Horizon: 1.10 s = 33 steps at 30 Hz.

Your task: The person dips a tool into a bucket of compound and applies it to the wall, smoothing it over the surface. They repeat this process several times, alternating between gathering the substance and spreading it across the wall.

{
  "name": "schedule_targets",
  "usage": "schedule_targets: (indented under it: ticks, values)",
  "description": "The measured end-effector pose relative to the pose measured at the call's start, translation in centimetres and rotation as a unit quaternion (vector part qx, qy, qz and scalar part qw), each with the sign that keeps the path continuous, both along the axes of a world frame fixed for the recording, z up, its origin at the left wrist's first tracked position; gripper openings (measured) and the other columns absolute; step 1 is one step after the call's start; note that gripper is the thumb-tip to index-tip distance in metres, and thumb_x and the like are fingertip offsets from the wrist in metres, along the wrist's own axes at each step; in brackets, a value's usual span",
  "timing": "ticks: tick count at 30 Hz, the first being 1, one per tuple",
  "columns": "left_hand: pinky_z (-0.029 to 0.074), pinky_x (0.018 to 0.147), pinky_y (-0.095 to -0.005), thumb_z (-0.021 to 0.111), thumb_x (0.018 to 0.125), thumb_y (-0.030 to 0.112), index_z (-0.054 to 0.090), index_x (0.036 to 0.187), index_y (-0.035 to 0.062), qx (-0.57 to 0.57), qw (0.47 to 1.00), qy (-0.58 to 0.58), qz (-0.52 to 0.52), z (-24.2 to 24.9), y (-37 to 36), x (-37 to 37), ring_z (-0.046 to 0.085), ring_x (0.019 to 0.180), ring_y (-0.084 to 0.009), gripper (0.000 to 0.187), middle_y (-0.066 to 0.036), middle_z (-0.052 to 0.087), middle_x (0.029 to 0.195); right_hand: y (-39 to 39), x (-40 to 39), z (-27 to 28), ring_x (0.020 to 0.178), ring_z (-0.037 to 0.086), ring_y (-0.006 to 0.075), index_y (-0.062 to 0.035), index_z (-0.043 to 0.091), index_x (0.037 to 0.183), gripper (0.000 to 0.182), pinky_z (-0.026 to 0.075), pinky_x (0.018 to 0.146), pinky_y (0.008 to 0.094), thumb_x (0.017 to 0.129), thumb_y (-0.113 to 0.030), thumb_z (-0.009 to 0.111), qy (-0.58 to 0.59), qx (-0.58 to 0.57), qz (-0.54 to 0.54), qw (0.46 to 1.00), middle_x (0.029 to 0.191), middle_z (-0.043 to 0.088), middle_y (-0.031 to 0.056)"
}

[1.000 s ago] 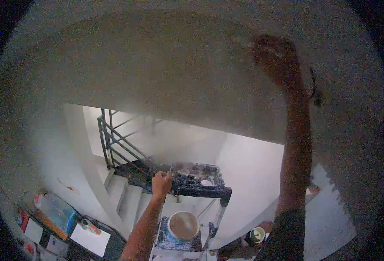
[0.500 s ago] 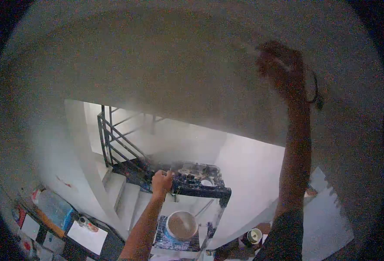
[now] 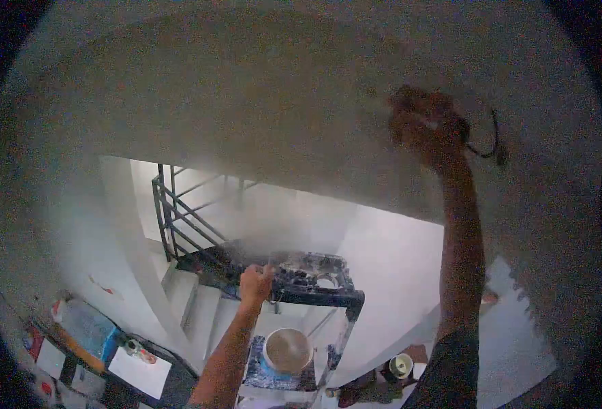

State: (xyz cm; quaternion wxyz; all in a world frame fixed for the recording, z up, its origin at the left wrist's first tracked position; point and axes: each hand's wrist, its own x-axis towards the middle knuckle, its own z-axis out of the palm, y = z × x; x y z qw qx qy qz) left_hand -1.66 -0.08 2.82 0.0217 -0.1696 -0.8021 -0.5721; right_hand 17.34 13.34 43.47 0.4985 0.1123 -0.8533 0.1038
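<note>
We see the right hand [image 3: 427, 126] raised at about 1 o'clock, pressed against the grey wall [image 3: 246, 102] overhead; its fingers are curled round something small and pale (too blurred to name), and a dark cord [image 3: 486, 143] loops off the wrist side. The arm runs straight down to 5 o'clock.

The left hand [image 3: 255, 285] sits at about 6 o'clock, fingers clamped on the top edge of the paint-spattered ladder [image 3: 314, 281]. Its top platform is dark and blotched, with a small round pale thing on it that we cannot make out.

Directly below the platform, on a lower step, stands a bucket [image 3: 287, 351] seen from above, its inside greyish.

At 9 o'clock of the ladder a dark stair railing [image 3: 178, 218] climbs beside white steps [image 3: 192, 300]. Down at 7 o'clock the floor holds a blue box [image 3: 89, 327] and a white sheet [image 3: 139, 373]. A small cup [image 3: 402, 366] sits at 5 o'clock, near the right elbow.
</note>
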Motion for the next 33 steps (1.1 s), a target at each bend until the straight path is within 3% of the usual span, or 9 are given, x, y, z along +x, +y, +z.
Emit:
schedule_targets:
  ticks: [5, 7, 14, 17, 21, 23, 27, 30, 33]
  values:
    - [0.049, 0.076, -0.0462, 0.059, 0.081, 0.037, 0.064, 0.083, -0.0038, -0.024, 0.994, 0.101, 0.017, -1.6, 1.0, -0.9, 0.061, 0.086, -0.0418, 0.041, -0.026, 0.063, 0.089, -1.9, 1.4, -1.3, 0.056, 0.06, 0.0129, -0.0033, 0.065, 0.087, 0.01, 0.05, 0.053, 0.0286, 0.087, -0.01, 0.057, -0.185, 0.098, -0.022, 0.978, 0.07, 0.064, 0.0066]
    - [0.049, 0.076, -0.0468, 0.057, 0.082, 0.036, 0.064, 0.083, -0.0031, -0.032, 0.995, 0.09, 0.02, -1.0, 0.1, -0.3, 0.061, 0.086, -0.0417, 0.04, -0.026, 0.063, 0.088, -2.4, 2.1, -1.9, 0.058, 0.061, 0.0148, -0.0024, 0.065, 0.088, 0.012, 0.052, 0.057, 0.031, 0.086, -0.013, 0.06, 0.004, -0.066, 0.158, 0.985, 0.072, 0.065, 0.008]
    - [0.05, 0.063, -0.0473, 0.051, 0.088, 0.027, 0.063, 0.097, 0.0062, -0.058, 0.99, 0.117, -0.046, -4.3, 1.4, -2.0, 0.062, 0.073, -0.0368, 0.026, -0.023, 0.061, 0.076, 1.3, -3.7, 0.6, 0.063, 0.064, 0.0173, -0.001, 0.064, 0.092, 0.018, 0.052, 0.062, 0.0324, 0.088, -0.017, 0.06, 0.035, -0.129, 0.154, 0.979, 0.075, 0.066, 0.0102]
    - [0.049, 0.057, -0.0416, 0.06, 0.081, 0.033, 0.058, 0.073, -0.0026, 0.086, 0.992, 0.08, -0.045, -2.8, 0.6, -0.3, 0.059, 0.057, -0.0306, 0.036, -0.017, 0.059, 0.066, -0.4, -5.7, -1.3, 0.066, 0.065, 0.0185, -0.0003, 0.063, 0.095, 0.02, 0.053, 0.065, 0.0332, 0.089, -0.019, 0.059, 0.05, -0.144, 0.155, 0.976, 0.077, 0.067, 0.0113]
    - [0.049, 0.056, -0.045, 0.055, 0.083, 0.027, 0.059, 0.086, 0.0045, -0.069, 0.952, 0.299, 0.008, -4.9, 1.1, -2.5, 0.06, 0.065, -0.0357, 0.023, -0.02, 0.06, 0.074, -1.2, -4.3, -1.3, 0.068, 0.066, 0.0197, 0.0004, 0.063, 0.097, 0.023, 0.053, 0.067, 0.0339, 0.09, -0.021, 0.059, 0.08, -0.146, 0.168, 0.972, 0.078, 0.067, 0.0124]
    - [0.048, 0.055, -0.0473, 0.052, 0.085, 0.022, 0.061, 0.1, 0.0118, -0.166, 0.904, 0.393, 0.011, -5.3, 1.4, -3.3, 0.061, 0.07, -0.0388, 0.021, -0.023, 0.061, 0.08, -4.2, 0.3, 0.1, 0.066, 0.066, 0.0194, -0.0008, 0.063, 0.095, 0.02, 0.053, 0.065, 0.0339, 0.089, -0.02, 0.06, -0.039, -0.17, 0.331, 0.927, 0.078, 0.068, 0.0121]
    - [0.049, 0.055, -0.0441, 0.051, 0.084, 0.02, 0.061, 0.087, 0.0091, -0.098, 0.929, 0.353, 0.046, -3.9, 1.1, -1.5, 0.061, 0.067, -0.0358, 0.015, -0.021, 0.061, 0.078, -0.7, -2.4, 2.8, 0.063, 0.066, 0.0195, -0.0007, 0.062, 0.094, 0.018, 0.054, 0.06, 0.0336, 0.089, -0.018, 0.06, 0.167, -0.162, 0.187, 0.955, 0.076, 0.067, 0.0118]
    - [0.049, 0.055, -0.043, 0.053, 0.082, 0.019, 0.064, 0.08, 0.0092, -0.104, 0.94, 0.32, 0.052, -3.2, 0.7, -0.5, 0.062, 0.065, -0.0332, 0.015, -0.018, 0.061, 0.072, -2.2, -1.8, 2.3, 0.059, 0.065, 0.0195, -0.0001, 0.063, 0.092, 0.018, 0.053, 0.053, 0.0323, 0.089, -0.018, 0.06, -0.002, -0.063, 0.213, 0.975, 0.071, 0.066, 0.0117]
    - [0.046, 0.067, -0.0472, 0.057, 0.082, 0.037, 0.062, 0.076, 0.0011, -0.039, 0.998, 0.056, -0.003, -3.3, 1.2, -1.5, 0.059, 0.078, -0.0375, 0.037, -0.021, 0.061, 0.081, -4.0, -3.1, -0.3, 0.056, 0.064, 0.0195, -0.0001, 0.064, 0.087, 0.018, 0.052, 0.05, 0.0321, 0.088, -0.018, 0.061, -0.117, -0.297, 0.206, 0.925, 0.068, 0.065, 0.0115]
